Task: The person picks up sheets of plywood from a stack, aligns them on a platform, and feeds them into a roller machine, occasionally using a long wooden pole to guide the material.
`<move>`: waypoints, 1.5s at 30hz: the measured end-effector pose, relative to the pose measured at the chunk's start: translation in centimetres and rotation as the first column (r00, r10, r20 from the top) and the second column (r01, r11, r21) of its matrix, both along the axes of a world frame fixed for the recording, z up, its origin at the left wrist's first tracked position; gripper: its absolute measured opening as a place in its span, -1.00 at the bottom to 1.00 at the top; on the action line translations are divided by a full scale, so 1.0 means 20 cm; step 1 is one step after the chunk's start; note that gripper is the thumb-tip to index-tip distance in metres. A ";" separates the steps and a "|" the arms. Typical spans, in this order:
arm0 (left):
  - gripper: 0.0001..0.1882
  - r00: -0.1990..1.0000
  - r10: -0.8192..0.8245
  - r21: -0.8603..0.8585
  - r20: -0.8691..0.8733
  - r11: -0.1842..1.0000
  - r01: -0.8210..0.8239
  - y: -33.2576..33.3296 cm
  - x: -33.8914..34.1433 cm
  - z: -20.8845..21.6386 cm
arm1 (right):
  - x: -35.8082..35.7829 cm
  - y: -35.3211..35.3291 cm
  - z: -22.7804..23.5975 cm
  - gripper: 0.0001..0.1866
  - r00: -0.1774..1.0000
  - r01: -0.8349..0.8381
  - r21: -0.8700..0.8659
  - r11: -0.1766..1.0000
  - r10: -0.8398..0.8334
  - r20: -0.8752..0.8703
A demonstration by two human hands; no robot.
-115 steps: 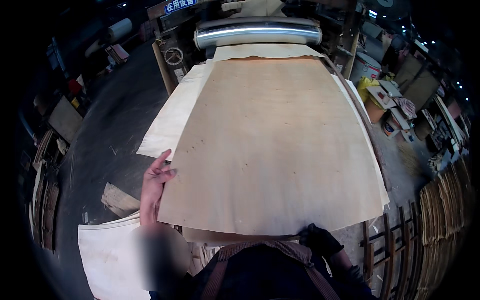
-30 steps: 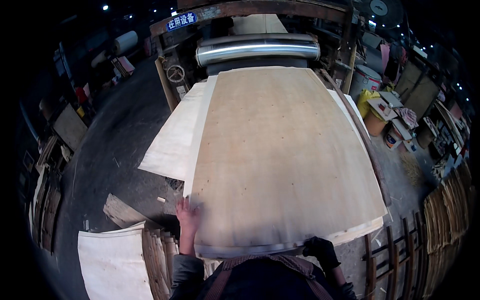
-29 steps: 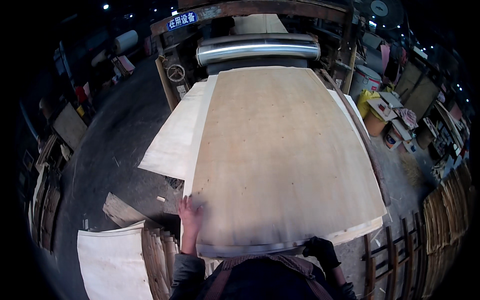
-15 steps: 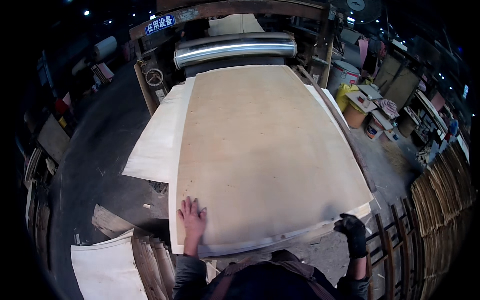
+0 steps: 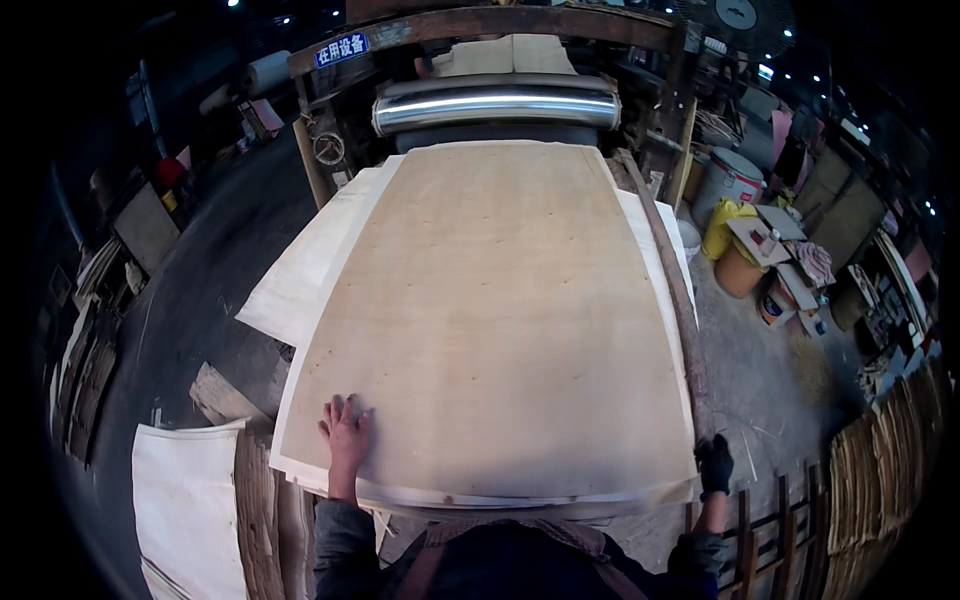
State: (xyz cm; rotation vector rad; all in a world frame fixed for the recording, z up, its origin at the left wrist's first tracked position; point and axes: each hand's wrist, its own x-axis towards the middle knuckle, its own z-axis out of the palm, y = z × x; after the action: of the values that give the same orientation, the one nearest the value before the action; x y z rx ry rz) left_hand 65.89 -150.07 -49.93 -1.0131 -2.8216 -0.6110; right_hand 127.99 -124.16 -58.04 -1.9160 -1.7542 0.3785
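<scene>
White sheets far left, then I've got the left hand splayed flat on the tan sheet before the roller, black-gloved right hand by its near right corner, can't tell if that one's gripping.

We see pale sheets bearing one broad tan sheet, with pale margins showing past its left, near and right edges; whatever holds them up is hidden beneath. Around them, we see the dark grey floor carrying a slatted rack at the near right and, farther up that side, a brown drum and a pale drum.
</scene>
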 end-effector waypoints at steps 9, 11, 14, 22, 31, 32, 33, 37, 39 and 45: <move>-0.45 0.977 0.043 -0.024 -0.211 0.999 -0.049 0.08 0.12 -0.08 | 0.05 0.10 -0.10 -0.44 0.437 -0.120 0.046 0.992 0.095 -0.895; -0.45 0.968 0.070 -0.024 -0.240 0.997 -0.078 0.05 0.11 -0.10 | -0.03 0.11 0.05 -0.50 0.649 -0.178 -0.044 0.983 0.084 -0.756; -0.45 0.971 0.075 0.005 -0.227 0.997 -0.076 0.04 0.10 -0.10 | -0.08 0.13 0.18 -0.53 0.777 -0.177 -0.178 0.968 0.026 -0.630; -0.46 0.974 0.062 0.011 -0.220 0.998 -0.061 0.02 0.06 -0.13 | 0.00 0.22 0.07 -0.74 0.937 -0.101 0.092 0.991 0.126 -0.325; -0.48 0.965 0.074 0.002 -0.252 0.997 -0.076 0.05 0.11 -0.11 | -0.01 0.21 0.25 -0.52 0.814 0.035 0.180 0.983 0.076 -0.576; -0.48 0.964 0.077 0.004 -0.254 0.997 -0.078 0.05 0.12 -0.11 | -0.02 0.18 0.26 -0.51 0.797 0.019 0.161 0.987 0.082 -0.598; -0.48 0.964 0.081 0.005 -0.255 0.997 -0.082 0.05 0.12 -0.10 | -0.04 0.15 0.28 -0.50 0.780 0.000 0.141 0.990 0.088 -0.619; -0.49 0.957 0.070 0.015 -0.280 0.998 -0.068 0.08 0.14 -0.10 | -0.03 0.09 0.20 -0.41 0.726 -0.076 -0.050 0.996 0.021 -0.688; -0.50 0.957 0.073 0.016 -0.282 0.997 -0.071 0.06 0.15 -0.09 | -0.02 0.13 0.06 -0.32 0.841 -0.128 0.017 0.992 0.117 -0.529; -0.52 0.959 0.085 0.036 -0.271 0.996 -0.078 0.07 0.18 -0.06 | -0.18 0.20 0.30 -0.13 0.945 -0.250 -0.054 0.967 0.256 0.203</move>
State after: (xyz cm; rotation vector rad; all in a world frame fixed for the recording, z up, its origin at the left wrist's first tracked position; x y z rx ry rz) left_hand 69.41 -148.74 -51.17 -0.8937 -2.5928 -0.4573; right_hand 124.29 -120.14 -51.96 -1.8065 -2.1534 0.3015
